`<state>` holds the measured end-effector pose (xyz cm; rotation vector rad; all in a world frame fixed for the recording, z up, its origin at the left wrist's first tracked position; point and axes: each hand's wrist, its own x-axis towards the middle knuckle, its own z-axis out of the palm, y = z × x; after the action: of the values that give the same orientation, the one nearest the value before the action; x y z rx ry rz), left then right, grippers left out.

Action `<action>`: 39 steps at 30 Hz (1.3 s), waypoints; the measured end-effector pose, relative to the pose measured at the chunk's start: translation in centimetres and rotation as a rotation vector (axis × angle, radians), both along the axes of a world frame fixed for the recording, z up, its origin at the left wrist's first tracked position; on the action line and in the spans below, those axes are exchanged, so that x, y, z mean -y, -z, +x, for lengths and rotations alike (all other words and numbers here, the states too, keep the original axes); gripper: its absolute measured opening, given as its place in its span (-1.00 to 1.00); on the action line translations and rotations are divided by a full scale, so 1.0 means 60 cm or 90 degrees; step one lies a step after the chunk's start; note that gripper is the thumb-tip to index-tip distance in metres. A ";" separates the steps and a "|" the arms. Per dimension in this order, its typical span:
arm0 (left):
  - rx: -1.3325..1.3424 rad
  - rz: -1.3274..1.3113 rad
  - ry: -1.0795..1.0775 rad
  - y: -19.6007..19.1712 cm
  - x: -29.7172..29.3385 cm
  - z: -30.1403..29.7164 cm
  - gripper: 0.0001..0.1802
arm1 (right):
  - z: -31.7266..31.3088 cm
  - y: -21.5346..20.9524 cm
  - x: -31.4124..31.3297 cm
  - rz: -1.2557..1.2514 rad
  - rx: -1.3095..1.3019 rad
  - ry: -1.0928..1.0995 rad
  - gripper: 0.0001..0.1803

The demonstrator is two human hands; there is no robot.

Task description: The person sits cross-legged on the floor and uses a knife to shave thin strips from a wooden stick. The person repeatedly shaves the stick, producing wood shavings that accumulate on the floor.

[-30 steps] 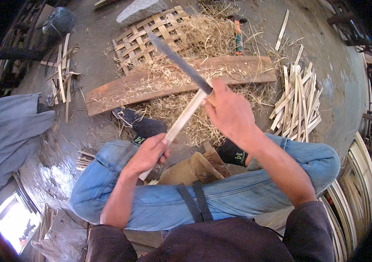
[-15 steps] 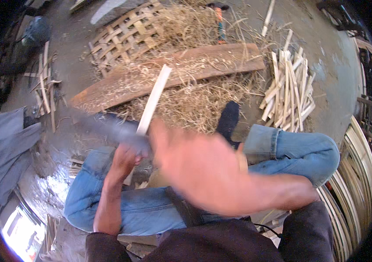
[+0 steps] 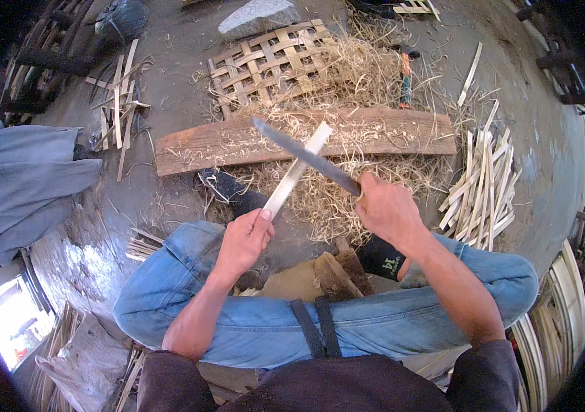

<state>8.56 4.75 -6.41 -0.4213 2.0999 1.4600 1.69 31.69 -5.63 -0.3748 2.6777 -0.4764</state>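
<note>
My left hand [image 3: 244, 240] is closed round the lower end of a pale, flat bamboo strip [image 3: 287, 184], which slants up and to the right over a wooden board [image 3: 189, 150]. My right hand [image 3: 390, 211] grips a long knife [image 3: 333, 174]; its handle is mostly hidden in my fingers. The grey blade points up and to the left, crossing over the strip near its upper end. Whether the edge touches the strip I cannot tell. Thin curled shavings [image 3: 320, 213] lie on the board and thickly beneath it.
Split strips lie heaped at the right [image 3: 481, 185], with a smaller bunch at the left [image 3: 122, 103]. Beyond the board are a woven strip panel [image 3: 265, 65], a grey stone [image 3: 258, 17] and an orange-and-green handled tool [image 3: 406, 79]. Grey cloth [image 3: 28, 178] hangs at the left.
The knife, blurred low over my left hand before, is now up across the strip's upper part. My right hand has moved away from the left, up and right. The view has shifted.
</note>
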 end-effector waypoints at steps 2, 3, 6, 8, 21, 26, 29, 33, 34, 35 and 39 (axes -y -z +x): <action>0.001 -0.013 0.012 -0.013 -0.003 -0.007 -0.47 | -0.011 0.004 -0.012 0.017 -0.035 0.011 -0.77; 0.002 -0.018 0.020 -0.019 -0.005 -0.009 -0.47 | -0.034 0.020 -0.034 0.031 -0.045 0.049 -0.78; 0.007 -0.017 0.011 -0.015 -0.002 -0.007 -0.47 | -0.048 0.007 -0.041 0.010 -0.029 0.139 -0.79; -0.019 -0.057 0.022 -0.006 0.003 -0.008 -0.47 | -0.025 -0.014 -0.020 -0.007 -0.043 0.091 -0.82; -0.110 -0.272 0.093 -0.015 -0.007 -0.011 -0.56 | -0.011 -0.013 -0.028 0.014 -0.005 0.077 -0.73; -0.102 -0.200 0.060 -0.006 0.000 -0.013 -0.54 | 0.014 -0.030 0.017 0.003 0.028 0.079 -0.83; -0.284 -0.221 0.071 0.035 0.019 0.001 -0.53 | 0.074 -0.112 0.078 -0.057 0.083 -0.089 -0.86; -0.080 -0.197 0.046 -0.005 -0.011 -0.016 -0.51 | 0.095 -0.235 0.093 -0.059 0.010 -0.191 -0.84; -0.087 -0.177 0.042 0.001 -0.011 -0.011 -0.51 | 0.096 -0.251 0.093 -0.066 -0.004 -0.189 -0.83; -0.104 -0.182 0.048 0.009 -0.012 -0.010 -0.51 | 0.095 -0.261 0.092 -0.073 -0.024 -0.186 -0.83; -0.095 -0.202 0.028 -0.009 0.000 -0.004 -0.50 | 0.040 -0.137 0.089 -0.106 0.052 -0.018 -0.85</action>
<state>8.32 4.77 -5.90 -0.3907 2.4546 1.1662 4.06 26.36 2.61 -0.4310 2.5579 -0.6923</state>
